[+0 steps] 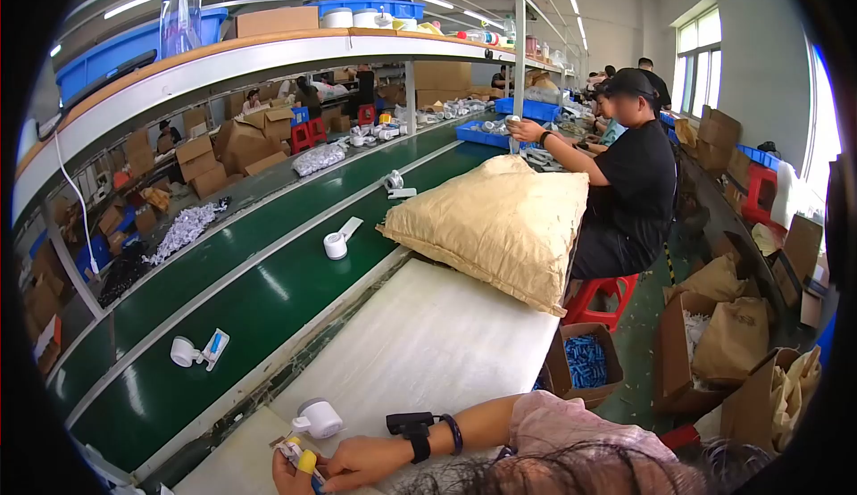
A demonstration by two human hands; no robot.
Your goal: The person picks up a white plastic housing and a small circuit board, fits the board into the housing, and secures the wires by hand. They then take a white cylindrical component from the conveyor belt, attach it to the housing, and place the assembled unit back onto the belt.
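Small white piece [293,449]: right here between the hands, low in view, just above the tabletop [420,325]; some yellow shows there, and whether it belongs to the piece, I can't tell.
Left hand [286,472]: fingers curled in, gripping the piece, partly cut off by the lower edge.
Right hand [361,461]: nearly closed, fingertips pinching at that same piece, a black strap round the wrist.
White round-headed part [318,418]: lying on the tabletop, just beyond the hands.
Green belt [268,285]: alongside, left, carrying more white parts [336,244], spaced well apart.
Paper sack [486,223]: big, plump, across the tabletop's far end.
Co-worker [636,160]: black shirt, seated beyond on a red stool [600,299].
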